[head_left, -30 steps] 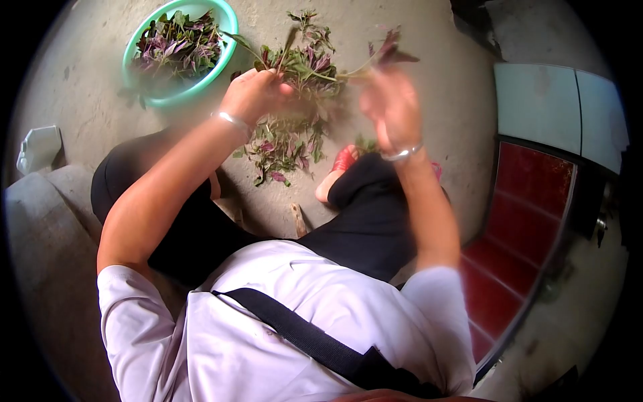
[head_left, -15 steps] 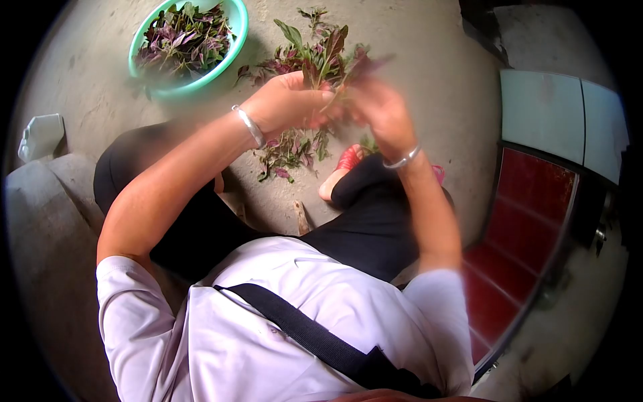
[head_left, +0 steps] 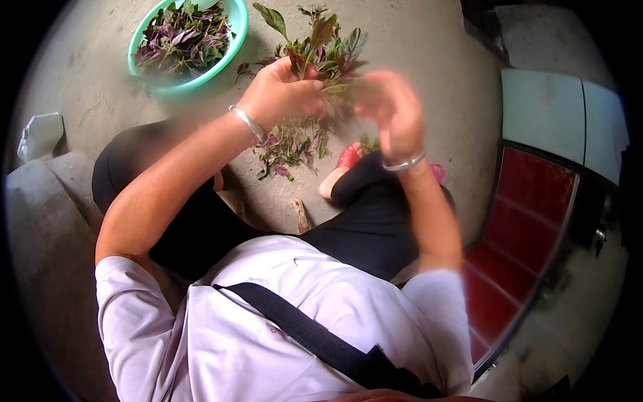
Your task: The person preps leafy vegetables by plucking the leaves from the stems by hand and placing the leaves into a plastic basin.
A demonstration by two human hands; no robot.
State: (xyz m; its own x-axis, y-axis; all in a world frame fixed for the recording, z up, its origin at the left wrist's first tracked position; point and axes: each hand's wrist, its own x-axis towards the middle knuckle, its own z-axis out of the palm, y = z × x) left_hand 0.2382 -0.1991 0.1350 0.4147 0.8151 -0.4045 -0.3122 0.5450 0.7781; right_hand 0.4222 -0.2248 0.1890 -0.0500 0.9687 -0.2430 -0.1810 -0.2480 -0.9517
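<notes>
My left hand (head_left: 284,94) is closed around a sprig of leafy greens (head_left: 309,52), green and purple like red amaranth, with its leaves pointing up and away from me. To the right of it is my right hand (head_left: 395,110), its fingers curled toward the sprig's stem. Motion blur smears those fingers, so whether they grip anything is unclear. Beneath and between the hands, a pile of loose stems and leaves (head_left: 291,147) lies on the floor. More of the same greens (head_left: 341,57) show just beyond my hands, partly covered by the sprig.
A turquoise basin (head_left: 242,40) full of picked leaves (head_left: 184,37) stands at the far left on the concrete floor (head_left: 429,40). My foot in a red sandal (head_left: 348,159) is near the pile. A white plastic container (head_left: 41,137) is at left; red tiles (head_left: 532,208) border the right.
My right hand has moved a little right, away from my left hand, and opened a gap between them. My left hand and the sprig have shifted slightly left and up.
</notes>
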